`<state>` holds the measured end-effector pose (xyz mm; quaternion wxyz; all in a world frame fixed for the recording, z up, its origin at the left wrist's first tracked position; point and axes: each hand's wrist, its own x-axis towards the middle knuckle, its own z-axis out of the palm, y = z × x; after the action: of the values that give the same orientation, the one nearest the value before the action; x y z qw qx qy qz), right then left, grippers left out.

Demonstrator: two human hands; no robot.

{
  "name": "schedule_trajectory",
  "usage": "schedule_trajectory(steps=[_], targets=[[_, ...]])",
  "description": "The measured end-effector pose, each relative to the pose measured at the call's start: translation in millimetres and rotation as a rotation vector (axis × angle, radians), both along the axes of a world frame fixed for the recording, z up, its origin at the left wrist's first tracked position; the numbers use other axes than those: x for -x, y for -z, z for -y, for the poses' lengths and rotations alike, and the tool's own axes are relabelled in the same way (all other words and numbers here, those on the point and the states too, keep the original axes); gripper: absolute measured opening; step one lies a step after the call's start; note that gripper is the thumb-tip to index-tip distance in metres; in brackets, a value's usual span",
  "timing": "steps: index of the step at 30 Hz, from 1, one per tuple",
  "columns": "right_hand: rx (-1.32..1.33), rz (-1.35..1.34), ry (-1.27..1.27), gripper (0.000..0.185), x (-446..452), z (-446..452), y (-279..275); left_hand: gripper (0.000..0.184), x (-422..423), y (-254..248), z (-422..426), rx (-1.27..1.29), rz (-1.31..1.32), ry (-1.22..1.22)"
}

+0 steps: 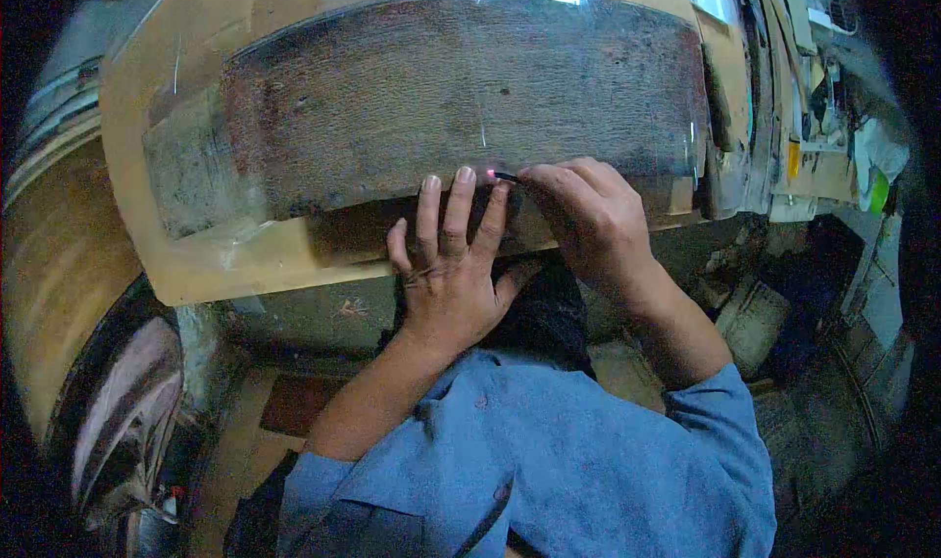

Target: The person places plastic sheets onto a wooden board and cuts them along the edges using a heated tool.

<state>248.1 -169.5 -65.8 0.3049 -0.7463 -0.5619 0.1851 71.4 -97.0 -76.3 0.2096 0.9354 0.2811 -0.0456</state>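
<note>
My left hand (pixel 453 269) lies flat with spread fingers on the lower edge of a dark, textured sheet (pixel 461 87). This sheet rests on a tan board (pixel 255 264), and shiny clear film seems to cover it. My right hand (pixel 596 210) pinches a thin, dark, pen-like tool (pixel 506 177) with a pinkish bright tip. That tip is at the sheet's lower edge, just beside my left fingertips. Whether it touches the surface, I cannot tell. The tool's rear end is hidden in my right hand.
A narrower greyish piece (pixel 186 166) lies along the sheet's left side. Various boards and strips (pixel 784 77) stand at the right. Below left is a dark rounded object with pale crumpled material (pixel 132 401). The board's front edge is close to my body.
</note>
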Motion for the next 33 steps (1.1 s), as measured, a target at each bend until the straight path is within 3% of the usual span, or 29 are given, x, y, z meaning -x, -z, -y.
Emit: schedule_trajectory(steps=[10, 12, 21, 22, 27, 33], targets=[[0.026, 0.053, 0.005, 0.023, 1.6, 0.0, 1.3, 0.079, -0.5, 0.8, 1.2, 0.014, 0.007, -0.01], [-0.004, -0.088, 0.081, 0.023, 1.4, 2.2, 1.9, 0.082, -0.5, 0.3, 0.8, -0.032, -0.012, -0.002], [-0.087, -0.243, 0.316, 0.018, -19.1, 20.0, -11.2, 0.08, -5.0, -6.5, -1.7, 0.075, 0.009, -0.041], [-0.153, -0.338, 0.407, 0.029, -25.3, 23.9, -0.4, 0.08, -6.1, -9.2, -2.1, 0.072, 0.014, -0.039], [-0.133, -0.094, 0.682, 0.015, -97.6, 7.7, 13.2, 0.079, -4.9, -15.9, -5.1, 0.045, 0.066, 0.009], [-0.013, 0.037, 0.766, 0.021, -143.2, -11.4, 26.3, 0.067, 18.5, -7.5, 1.5, 0.15, 0.363, -0.101]])
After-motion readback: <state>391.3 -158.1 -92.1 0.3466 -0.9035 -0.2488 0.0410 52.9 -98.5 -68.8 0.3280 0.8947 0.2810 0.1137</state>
